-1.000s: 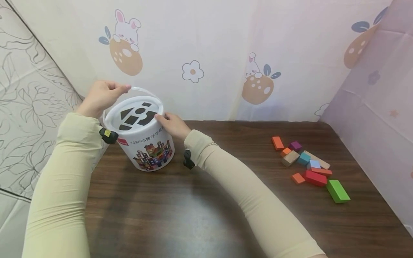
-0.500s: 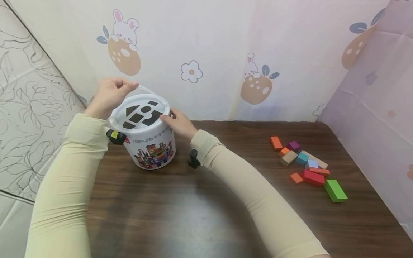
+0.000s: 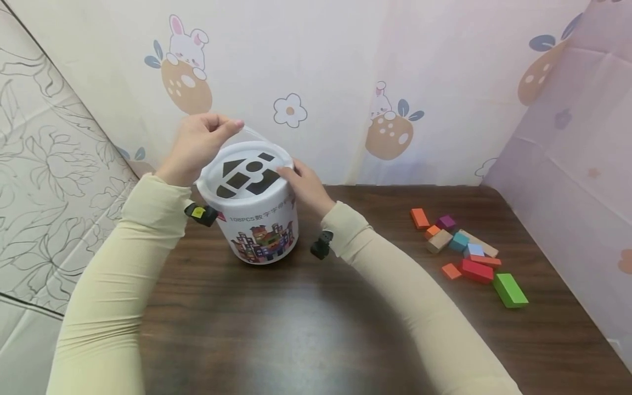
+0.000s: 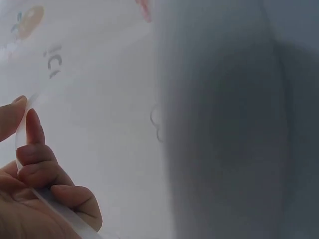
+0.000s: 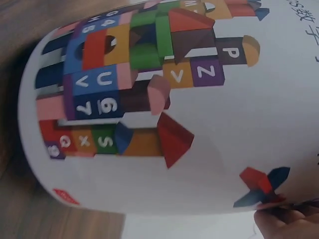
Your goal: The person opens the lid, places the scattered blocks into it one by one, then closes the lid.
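Note:
A white bucket point(image 3: 242, 211) with a block-castle print stands on the wooden table, left of its middle. Its white lid has dark cut-outs of several shapes. Above the lid, my left hand point(image 3: 199, 140) grips the thin clear handle point(image 3: 255, 133); in the left wrist view the handle point(image 4: 62, 211) runs through the curled fingers. My right hand point(image 3: 311, 184) holds the bucket's right upper side, thumb over the lid rim and the other fingers mostly hidden behind the wall. The right wrist view is filled by the bucket's printed wall point(image 5: 199, 149), with fingertips at its lower right.
Several loose blocks lie at the right of the table, among them a green block point(image 3: 510, 291), a red block point(image 3: 477, 271) and a purple block point(image 3: 446, 221). A patterned cloth wall point(image 3: 326, 66) rises behind the table, with more cloth on both sides.
Both hands and the bucket have shifted to the right across the table, the left hand keeping the handle raised. The blocks lie as before, with a slight drift of the view.

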`<state>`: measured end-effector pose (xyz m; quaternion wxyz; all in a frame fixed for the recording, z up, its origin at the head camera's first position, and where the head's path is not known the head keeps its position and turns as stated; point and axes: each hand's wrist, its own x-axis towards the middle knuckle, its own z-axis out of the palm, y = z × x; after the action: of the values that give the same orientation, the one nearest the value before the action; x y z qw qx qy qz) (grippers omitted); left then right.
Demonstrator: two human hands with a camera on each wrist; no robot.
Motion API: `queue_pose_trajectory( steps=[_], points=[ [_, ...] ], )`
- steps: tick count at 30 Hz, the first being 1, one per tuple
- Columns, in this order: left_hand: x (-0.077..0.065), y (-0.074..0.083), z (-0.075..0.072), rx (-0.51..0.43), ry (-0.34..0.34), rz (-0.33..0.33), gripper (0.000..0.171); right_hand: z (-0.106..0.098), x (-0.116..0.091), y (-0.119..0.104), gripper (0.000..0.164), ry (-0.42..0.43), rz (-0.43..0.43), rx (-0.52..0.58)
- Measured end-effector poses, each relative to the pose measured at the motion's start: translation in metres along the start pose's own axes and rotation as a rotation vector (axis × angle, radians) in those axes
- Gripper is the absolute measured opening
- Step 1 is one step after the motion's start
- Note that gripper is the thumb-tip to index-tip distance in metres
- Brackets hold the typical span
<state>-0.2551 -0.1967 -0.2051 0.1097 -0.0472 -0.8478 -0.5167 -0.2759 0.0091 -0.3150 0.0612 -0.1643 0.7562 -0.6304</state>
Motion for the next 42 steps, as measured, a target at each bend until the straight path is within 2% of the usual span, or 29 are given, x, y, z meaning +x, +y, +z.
queue_pose_trajectory(
  steps=[5,11,14,17,21,26,30,36,42],
  points=[
    [-0.005,0.016,0.021,-0.045,-0.063,0.051,0.020,-0.024,-0.021,0.000,0.053,0.042,-0.046,0.002],
    [-0.014,0.029,0.042,-0.052,-0.252,0.118,0.027,-0.053,-0.052,0.003,0.053,0.112,-0.093,-0.033],
    [-0.020,0.036,0.054,-0.042,-0.313,0.154,0.028,-0.068,-0.070,0.005,0.052,0.136,-0.103,-0.031],
    [-0.026,0.043,0.066,-0.032,-0.363,0.182,0.026,-0.081,-0.087,0.007,0.052,0.167,-0.097,-0.037],
    [-0.033,0.051,0.080,-0.032,-0.413,0.209,0.024,-0.095,-0.111,0.010,0.053,0.202,-0.047,-0.059],
    [-0.043,0.059,0.095,-0.045,-0.453,0.219,0.019,-0.105,-0.136,0.012,0.054,0.223,0.020,-0.084],
    [-0.049,0.060,0.105,-0.080,-0.474,0.242,0.018,-0.108,-0.149,0.012,0.054,0.234,0.047,-0.056],
    [-0.053,0.055,0.113,-0.111,-0.497,0.292,0.020,-0.107,-0.159,0.016,0.054,0.248,0.094,-0.040],
    [-0.055,0.051,0.116,-0.124,-0.509,0.305,0.019,-0.105,-0.162,0.024,0.055,0.256,0.115,-0.056]
  ],
)
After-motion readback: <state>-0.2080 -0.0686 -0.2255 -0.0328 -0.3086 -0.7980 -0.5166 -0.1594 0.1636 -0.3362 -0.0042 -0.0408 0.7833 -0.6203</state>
